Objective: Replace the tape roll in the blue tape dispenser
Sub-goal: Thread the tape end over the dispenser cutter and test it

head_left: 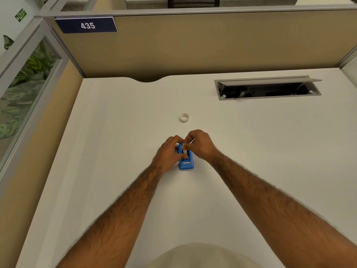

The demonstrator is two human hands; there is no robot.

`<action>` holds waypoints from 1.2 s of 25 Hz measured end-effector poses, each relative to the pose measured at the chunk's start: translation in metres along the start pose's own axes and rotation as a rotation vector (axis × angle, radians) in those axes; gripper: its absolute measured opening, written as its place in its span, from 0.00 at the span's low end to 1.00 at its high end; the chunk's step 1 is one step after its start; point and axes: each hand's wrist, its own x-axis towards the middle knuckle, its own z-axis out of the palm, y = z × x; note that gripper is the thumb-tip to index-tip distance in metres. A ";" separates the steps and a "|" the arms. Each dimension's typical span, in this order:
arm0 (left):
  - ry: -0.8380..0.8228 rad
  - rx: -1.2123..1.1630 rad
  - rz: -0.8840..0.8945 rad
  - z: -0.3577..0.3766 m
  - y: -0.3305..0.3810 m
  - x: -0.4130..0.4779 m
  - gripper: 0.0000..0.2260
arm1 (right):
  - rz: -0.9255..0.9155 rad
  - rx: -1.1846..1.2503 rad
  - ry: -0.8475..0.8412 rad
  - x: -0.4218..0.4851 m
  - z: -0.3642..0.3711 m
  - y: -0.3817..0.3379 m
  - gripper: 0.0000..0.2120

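A blue tape holder [185,161] sits on a white desk [116,132]. It is in the middle of the desk, and its cutting end points toward the person. Both hands are on it.

The left hand [170,151] wraps around the left side of the tape holder. Its fingers curl over the far end, and its thumb lies across the top, near the middle. This hand grips the tape holder.

The right hand [199,145] is at the far end of the tape holder, on its right side. Its fingers are bent and bunched close together over the open slot on top. They seem to pinch something small there, but the fingers hide it, so I cannot tell what it is. The two hands almost touch each other above the tape holder.

A small white tape roll [184,118] lies flat on the desk. It is past the tape holder, farther from the person, and well apart from both hands. Nothing touches it.

Farther back and to the right of the tape holder, there is a long gray box [268,88] set into the desk. Its lid is tipped up, and it is dark inside.

Behind the desk stands a tan wall [193,45]. A dark blue sign [87,25] on it, far back and to the left of the tape holder, says 435.
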 end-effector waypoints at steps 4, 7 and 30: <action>-0.003 0.010 -0.001 0.000 0.000 0.001 0.21 | 0.038 0.045 0.001 0.001 -0.001 -0.004 0.08; 0.000 0.016 0.001 0.000 -0.001 0.001 0.21 | 0.045 0.069 0.019 0.001 0.001 -0.005 0.08; 0.007 0.005 0.000 -0.001 0.003 -0.001 0.21 | 0.066 0.103 0.077 0.002 0.007 -0.007 0.05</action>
